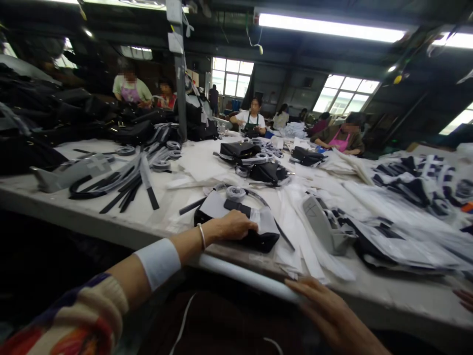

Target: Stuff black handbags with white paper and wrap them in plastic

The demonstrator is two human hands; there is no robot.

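My left hand (233, 227) reaches in from the lower left, with a white wristband and a thin bracelet on the arm. Its fingers curl down over a small black bag (260, 240) lying near the table's front edge. White paper (215, 204) and a black strap piece (236, 207) lie on top of that bag. My right hand (327, 308) lies flat with its fingers stretched out, at the end of a white roll (240, 273) that runs along the table's front edge (399, 296). It holds nothing.
A grey plastic tool (325, 224) lies right of the bag among white wrapping sheets (373, 207). Black straps (125, 185) and tape rolls (168, 155) lie to the left. More black bags (240, 149) sit farther back. Several people (252, 121) work at the far side. Someone's fingertips (464, 298) show at the right edge.
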